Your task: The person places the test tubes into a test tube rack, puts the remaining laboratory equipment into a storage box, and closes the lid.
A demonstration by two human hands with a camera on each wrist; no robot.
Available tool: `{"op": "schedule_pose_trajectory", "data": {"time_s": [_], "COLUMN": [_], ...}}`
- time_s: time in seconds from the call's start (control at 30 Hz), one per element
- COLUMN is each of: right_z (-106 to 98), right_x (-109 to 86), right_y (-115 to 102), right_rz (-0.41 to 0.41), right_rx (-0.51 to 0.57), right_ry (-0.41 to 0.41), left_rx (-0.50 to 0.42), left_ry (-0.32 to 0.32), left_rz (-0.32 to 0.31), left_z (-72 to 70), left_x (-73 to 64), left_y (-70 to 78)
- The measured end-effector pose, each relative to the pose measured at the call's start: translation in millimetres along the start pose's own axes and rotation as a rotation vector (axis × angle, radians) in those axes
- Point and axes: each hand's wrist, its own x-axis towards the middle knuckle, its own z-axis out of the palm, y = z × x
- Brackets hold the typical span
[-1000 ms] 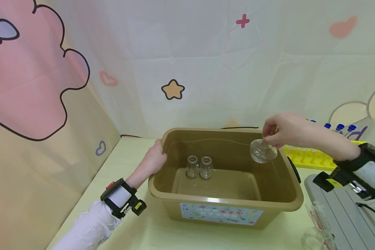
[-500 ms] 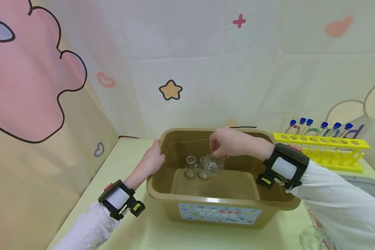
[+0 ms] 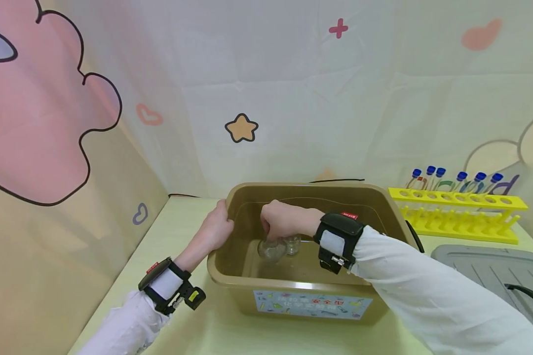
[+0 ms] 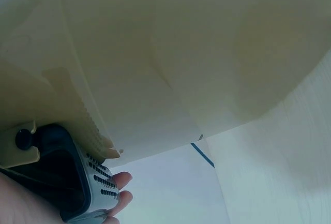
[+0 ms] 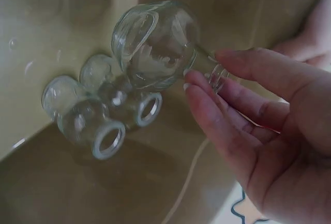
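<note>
My right hand [image 3: 283, 220] reaches down into a brown plastic tub [image 3: 311, 285]. It pinches the neck of a clear, round-bodied glass flask [image 5: 155, 45] between thumb and fingers. Beside the flask, two small clear glass bottles stand in the tub; in the right wrist view one bottle [image 5: 80, 115] is nearer and the other bottle [image 5: 126, 100] is partly behind it. The head view shows one bottle [image 3: 292, 244], while the flask covers the other. My left hand [image 3: 214, 226] grips the tub's left end; in the left wrist view its fingertips [image 4: 123, 180] show past a dark handle [image 4: 83, 177].
A yellow test tube rack [image 3: 462, 228] with several blue-capped tubes stands to the tub's right. In front of it lies a grey ridged lid-like panel [image 3: 493, 261] with a black handle. A printed curtain [image 3: 293, 98] hangs behind the table.
My right hand has carried the flask leftward from the tub's right side and lowered it beside the two bottles. My left hand stays at the tub's left end.
</note>
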Motion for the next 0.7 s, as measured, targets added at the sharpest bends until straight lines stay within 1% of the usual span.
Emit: {"op": "schedule_pose_trajectory", "data": {"time_s": [0.13,0.27,0.47,0.7], "right_z": [11.2,21.7,33.8,40.6], "right_x": [9.9,17.1,24.1,28.4], "right_y": [-3.3,-2.5,2.6,4.8], "right_rz": [0.03,0.053,0.056,0.049], "right_rx": [0.024,0.03,0.026,0.013], "right_ry": [-0.045,-0.067,-0.07,-0.074], "left_rx": [0.005,0.005,-0.015,-0.01], "left_ry": [-0.006,-0.007,-0.009,0.001], "left_rz": [0.001,-0.007,-0.015,-0.007], "left_z": [-0.8,-0.6,-0.2,-1.0], "left_x": [-0.1,0.0,-0.8,-1.0], "left_y": [-0.9,-0.8,0.1,0.2]}}
